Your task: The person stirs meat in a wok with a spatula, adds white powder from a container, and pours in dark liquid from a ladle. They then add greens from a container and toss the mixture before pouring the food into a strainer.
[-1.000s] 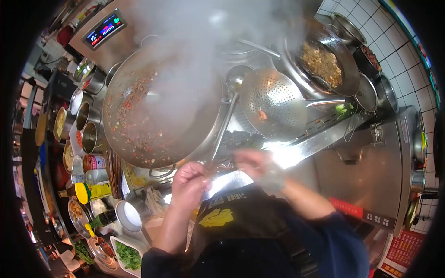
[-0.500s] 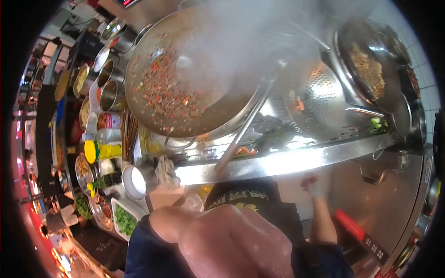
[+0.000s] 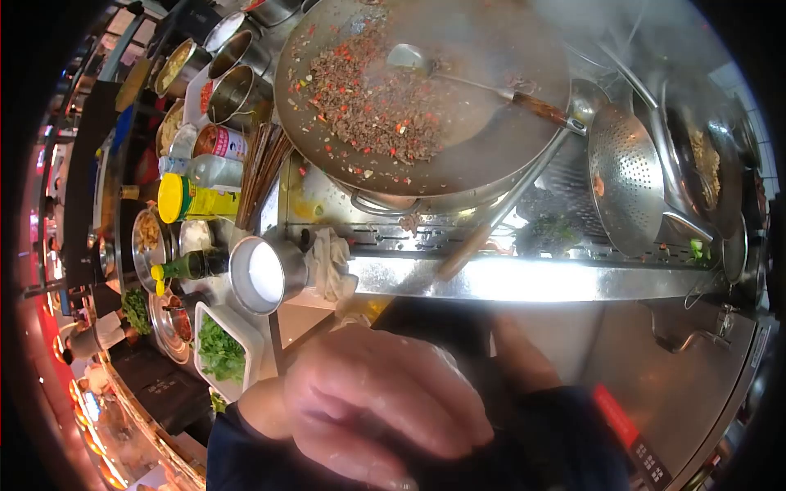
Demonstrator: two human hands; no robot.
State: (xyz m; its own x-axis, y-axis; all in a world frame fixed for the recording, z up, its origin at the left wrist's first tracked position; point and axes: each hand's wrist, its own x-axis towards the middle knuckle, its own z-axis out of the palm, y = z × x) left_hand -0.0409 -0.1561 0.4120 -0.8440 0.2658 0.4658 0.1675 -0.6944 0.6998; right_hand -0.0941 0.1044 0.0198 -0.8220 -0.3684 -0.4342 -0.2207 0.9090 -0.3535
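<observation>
My left hand (image 3: 385, 393) is large and close to the camera, low in the view. Its fingers lie together, bent toward the lower right, with the thumb apart below them and nothing visible between. Behind it, my right hand (image 3: 505, 329) hangs below the metal counter edge, blurred, its fingers not readable. A wide wok (image 3: 491, 164) holds minced meat with red pepper bits (image 3: 377, 114). In the wok rests a spatula (image 3: 467, 86), its wooden handle over the right rim. A long-handled tool (image 3: 483, 237) lies across the counter edge.
A perforated strainer (image 3: 626, 180) stands right of the wok, beside a second wok (image 3: 708, 164). To the left are a metal pot (image 3: 264, 276), a cloth (image 3: 331, 266), a yellow-capped bottle (image 3: 192, 199) and a tray of green herbs (image 3: 221, 348). Steam drifts at the upper right.
The view has shifted, and the steam over the wok has thinned, showing the spatula. My left hand has turned so its thumb shows; my right hand has moved left.
</observation>
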